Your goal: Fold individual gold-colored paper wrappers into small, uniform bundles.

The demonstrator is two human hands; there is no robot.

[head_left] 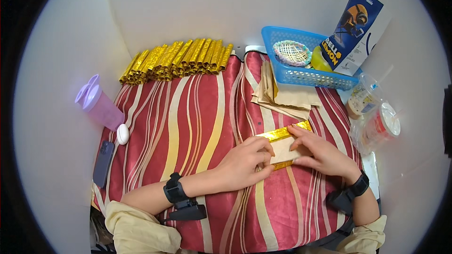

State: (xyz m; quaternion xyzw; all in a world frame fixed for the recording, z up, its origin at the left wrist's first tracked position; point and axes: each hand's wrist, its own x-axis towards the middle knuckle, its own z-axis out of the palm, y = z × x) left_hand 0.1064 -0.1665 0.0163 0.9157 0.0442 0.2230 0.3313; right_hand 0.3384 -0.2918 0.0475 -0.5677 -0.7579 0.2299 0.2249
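Observation:
A gold foil paper sheet (283, 149) lies on the striped cloth right of centre. Its beige back faces up, and gold strips show along its far and near edges. My left hand (242, 163) holds its left end with curled fingers. At the other end, my right hand (327, 153) grips the sheet, with the thumb on the near side and the fingers toward the far strip. Parts of both ends are hidden under the fingers. Beyond the sheet sits a stack of beige paper sheets (289, 98), partly beneath the basket.
Several gold foil tubes (176, 61) are piled at the back left. A blue basket (306, 79) at the back right holds a paper bag (353, 26). Two plastic cups (365, 96) stand at right. A purple tumbler (103, 108), white case (123, 134) and phone (103, 163) line the left.

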